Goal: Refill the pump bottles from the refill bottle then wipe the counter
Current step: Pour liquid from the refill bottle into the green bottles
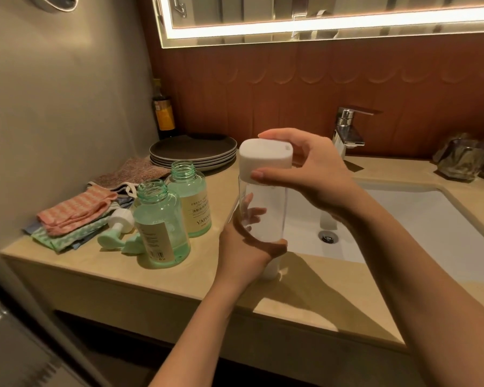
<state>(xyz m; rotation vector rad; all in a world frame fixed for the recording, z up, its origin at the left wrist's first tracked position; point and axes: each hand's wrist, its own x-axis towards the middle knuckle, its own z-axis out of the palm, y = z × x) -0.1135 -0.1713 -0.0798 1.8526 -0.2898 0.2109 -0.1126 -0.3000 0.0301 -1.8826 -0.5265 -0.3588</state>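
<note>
Leftward of held clear bottle (266, 199), open green bottles (160, 222), pumps (118, 227), cloths (76, 213), plates (192, 150)

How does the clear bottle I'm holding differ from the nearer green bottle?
The clear bottle is colourless and wears a white cap; the nearer green bottle is tinted, labelled, open-necked. The left hand holds the clear bottle, the right hand grips its cap; the green bottle stands on the counter. Both are see-through.
</note>
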